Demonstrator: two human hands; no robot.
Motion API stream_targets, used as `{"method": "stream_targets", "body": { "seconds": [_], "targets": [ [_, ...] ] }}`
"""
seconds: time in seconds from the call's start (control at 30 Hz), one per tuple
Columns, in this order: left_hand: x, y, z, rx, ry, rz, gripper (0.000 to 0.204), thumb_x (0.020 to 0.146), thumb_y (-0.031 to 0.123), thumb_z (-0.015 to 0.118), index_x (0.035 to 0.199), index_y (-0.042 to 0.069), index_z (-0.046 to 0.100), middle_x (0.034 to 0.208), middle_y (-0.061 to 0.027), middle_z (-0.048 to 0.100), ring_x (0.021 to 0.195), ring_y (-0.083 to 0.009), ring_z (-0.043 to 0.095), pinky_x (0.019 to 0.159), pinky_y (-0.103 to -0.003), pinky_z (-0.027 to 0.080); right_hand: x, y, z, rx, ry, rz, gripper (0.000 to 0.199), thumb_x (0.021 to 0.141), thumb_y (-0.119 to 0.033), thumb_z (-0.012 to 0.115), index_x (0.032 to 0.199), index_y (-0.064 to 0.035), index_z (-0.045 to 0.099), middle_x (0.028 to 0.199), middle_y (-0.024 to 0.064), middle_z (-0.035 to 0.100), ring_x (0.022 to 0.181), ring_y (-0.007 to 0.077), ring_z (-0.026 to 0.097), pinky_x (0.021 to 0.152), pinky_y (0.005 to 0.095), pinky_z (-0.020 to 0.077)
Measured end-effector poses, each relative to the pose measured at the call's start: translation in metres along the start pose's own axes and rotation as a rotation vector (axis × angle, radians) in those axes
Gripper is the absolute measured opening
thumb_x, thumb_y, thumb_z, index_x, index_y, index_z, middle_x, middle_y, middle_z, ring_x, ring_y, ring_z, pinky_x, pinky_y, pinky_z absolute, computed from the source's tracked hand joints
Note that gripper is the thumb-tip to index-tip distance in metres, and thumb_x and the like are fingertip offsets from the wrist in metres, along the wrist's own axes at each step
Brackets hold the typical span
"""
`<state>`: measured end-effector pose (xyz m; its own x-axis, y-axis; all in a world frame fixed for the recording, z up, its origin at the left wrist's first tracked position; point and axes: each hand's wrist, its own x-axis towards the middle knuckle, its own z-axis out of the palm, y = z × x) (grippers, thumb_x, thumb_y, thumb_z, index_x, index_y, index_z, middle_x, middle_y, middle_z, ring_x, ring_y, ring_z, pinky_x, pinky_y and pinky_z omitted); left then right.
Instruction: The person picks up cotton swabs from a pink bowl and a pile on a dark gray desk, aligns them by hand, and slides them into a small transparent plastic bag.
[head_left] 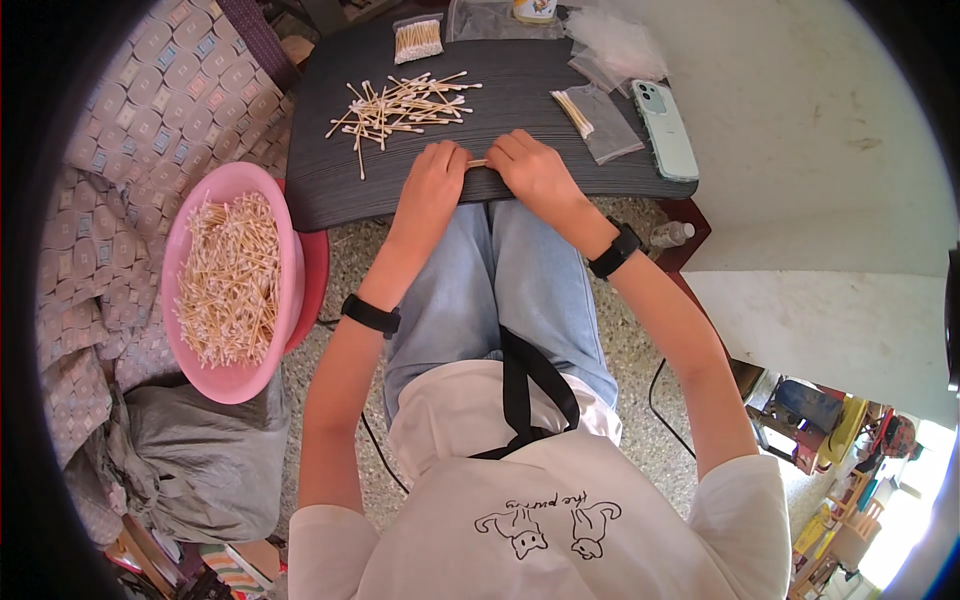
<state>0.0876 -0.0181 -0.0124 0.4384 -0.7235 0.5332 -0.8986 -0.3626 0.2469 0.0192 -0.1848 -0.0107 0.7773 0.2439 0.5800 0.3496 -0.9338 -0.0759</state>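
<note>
My left hand (438,170) and my right hand (527,167) meet over the near edge of the dark table (510,105). Their closed fingers grip the two ends of a few cotton swabs (478,163), whose pale sticks show in the gap; the tips are hidden. Beyond my left hand lies a loose heap of cotton swabs (400,108). To the right of my right hand, a clear plastic bag (606,125) has a small bundle of swabs (573,114) at its left side.
A pink basin (292,290) full of cotton swabs stands at the left. A filled bag of swabs (418,40) lies at the table's far side. Empty clear bags (618,42) and a pale green phone (664,130) are at the right. A white wall (800,120) borders the table's right.
</note>
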Motion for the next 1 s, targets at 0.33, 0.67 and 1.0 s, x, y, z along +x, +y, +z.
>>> {"method": "stream_targets", "body": {
  "seconds": [0.33, 0.67, 1.0],
  "targets": [
    [0.003, -0.005, -0.003, 0.003, -0.075, 0.013, 0.009, 0.086, 0.004, 0.057, 0.091, -0.003, 0.056, 0.092, -0.0132, 0.054, 0.087, -0.029, 0.053, 0.078, -0.039, 0.046, -0.002, -0.003, 0.001, -0.028, -0.001, -0.002, 0.009, 0.07, -0.007, 0.058, 0.079, -0.0048, 0.057, 0.083, 0.0072, 0.054, 0.083, 0.0218, 0.056, 0.075, 0.0307, 0.0513],
    [0.002, -0.005, 0.001, 0.062, -0.09, 0.044, 0.01, 0.086, 0.006, 0.057, 0.092, -0.003, 0.056, 0.091, -0.0134, 0.053, 0.086, -0.0287, 0.052, 0.079, -0.039, 0.045, -0.006, -0.002, -0.006, 0.113, 0.018, 0.06, 0.008, 0.073, -0.007, 0.061, 0.081, -0.0048, 0.061, 0.083, 0.0058, 0.057, 0.085, 0.0217, 0.057, 0.073, 0.0329, 0.0514],
    [-0.006, 0.015, -0.045, -0.482, -0.189, -0.145, 0.016, 0.088, 0.003, 0.057, 0.102, 0.001, 0.063, 0.079, -0.0095, 0.059, 0.07, -0.0225, 0.061, 0.063, -0.032, 0.049, -0.014, -0.025, -0.048, 0.296, -0.017, 0.14, 0.006, 0.079, -0.009, 0.063, 0.084, -0.0055, 0.065, 0.072, 0.0073, 0.059, 0.071, 0.0252, 0.059, 0.065, 0.0333, 0.0499]
  ]
}}
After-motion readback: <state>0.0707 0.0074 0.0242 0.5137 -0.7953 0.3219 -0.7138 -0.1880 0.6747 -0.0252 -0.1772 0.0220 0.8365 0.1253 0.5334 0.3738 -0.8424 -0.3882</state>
